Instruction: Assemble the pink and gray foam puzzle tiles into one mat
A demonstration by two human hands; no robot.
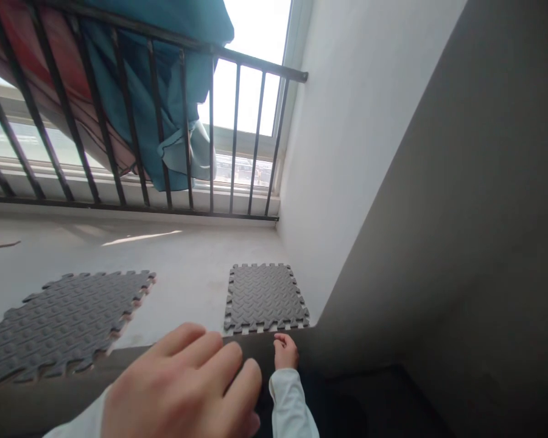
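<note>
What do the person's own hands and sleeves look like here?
Both are bare, with no gloves, rings or watch in view. The left hand and the right hand each come out of a plain white long sleeve reaching the wrist.

Open concrete floor (187,274) ahead of both hands, betw the two mats: wide bare lane running fwd to the railing (164,121). Left hand (187,389) lies on the dark ledge (256,347); stacked foam mats (64,322) lie ahead-left of it. Right hand (285,351) grips the ledge edge; single mat (265,298) just beyond its fingertips. White wall (347,182) close on its right, dark wall (461,243) closer still: no room that side. Railing bars and hanging blue cloth (173,91) block the far end.
</note>
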